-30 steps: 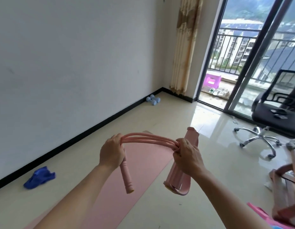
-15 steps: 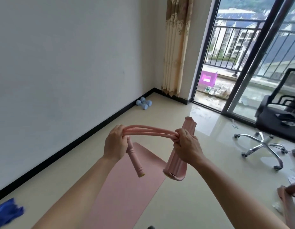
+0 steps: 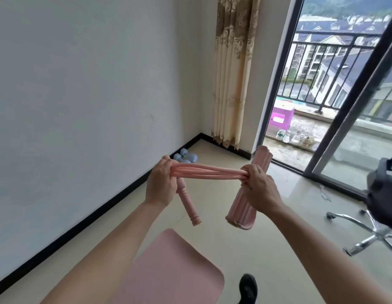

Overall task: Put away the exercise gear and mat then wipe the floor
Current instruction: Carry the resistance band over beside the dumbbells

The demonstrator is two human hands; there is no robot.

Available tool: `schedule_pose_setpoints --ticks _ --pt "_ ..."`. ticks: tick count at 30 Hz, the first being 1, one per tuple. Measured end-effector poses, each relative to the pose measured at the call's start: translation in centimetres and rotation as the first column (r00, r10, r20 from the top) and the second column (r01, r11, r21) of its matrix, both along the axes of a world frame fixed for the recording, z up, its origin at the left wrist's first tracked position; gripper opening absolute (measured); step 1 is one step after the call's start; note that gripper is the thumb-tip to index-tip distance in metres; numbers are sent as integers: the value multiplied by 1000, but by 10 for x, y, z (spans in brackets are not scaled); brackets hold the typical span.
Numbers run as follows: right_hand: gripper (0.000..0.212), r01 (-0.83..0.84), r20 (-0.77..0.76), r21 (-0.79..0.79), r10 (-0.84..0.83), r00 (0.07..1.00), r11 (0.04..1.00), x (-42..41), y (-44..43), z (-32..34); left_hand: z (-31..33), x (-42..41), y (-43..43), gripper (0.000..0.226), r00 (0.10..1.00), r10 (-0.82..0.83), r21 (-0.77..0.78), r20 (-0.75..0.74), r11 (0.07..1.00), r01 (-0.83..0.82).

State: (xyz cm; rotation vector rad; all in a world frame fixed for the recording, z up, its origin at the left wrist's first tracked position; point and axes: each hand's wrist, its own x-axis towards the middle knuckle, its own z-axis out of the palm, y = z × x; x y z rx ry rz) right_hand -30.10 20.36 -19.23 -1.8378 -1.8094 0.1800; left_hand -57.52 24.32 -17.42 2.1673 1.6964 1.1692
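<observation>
Head view: both hands' fingers (fully curled) around pink tubes

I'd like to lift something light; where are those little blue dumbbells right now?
The blue dumbbells lie on the floor against the left wall's black baseboard, near the corner by the curtain, just beyond the left hand.

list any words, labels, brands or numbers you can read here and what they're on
None can be read: no print shows on the pink pedal puller, the mat, the blue dumbbells, the purple stool or the curtain, which bears only a pattern.
</observation>
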Motion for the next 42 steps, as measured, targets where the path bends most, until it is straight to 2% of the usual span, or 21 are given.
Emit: schedule_pose_setpoints --ticks 5,10,14,19,24,29,34,37,42 --pt "23 -81 -45 -26 80 996 996 59 148 -29 -19 56 135 30 998 59 -77 -2 995 -59" --pt "19 -181 -30 -80 179 983 980 84 290 -23 -14 72 247 25 987 154 -135 -37 978 -157" --pt "18 -258 4 -105 260 966 961 63 392 -19 -23 53 321 27 972 235 -207 -24 950 -234" --pt "17 -332 36 -190 345 938 924 22 514 -45 -61 15 419 25 928 373 -343 21 874 -344" --pt "16 -359 84 -304 400 913 882 -32 649 -85 -113 -37 540 20 916 396 -449 62 831 -329" --pt "18 -349 109 -406 424 899 844 -73 762 -91 -127 -77 645 22 909 399 -527 122 802 -281" --pt "18 -358 88 -459 442 893 813 -92 850 -108 -148 -100 738 22 911 404 -642 77 720 -265" --pt "16 -359 60 -507 447 892 784 -99 896 -130 -171 -103 778 26 912 407 -669 -52 664 -334" --pt "24 -422 -4 -635 544 839 647 -108 984 -195 -226 -99 840 27 888 448 -805 -102 488 -339"
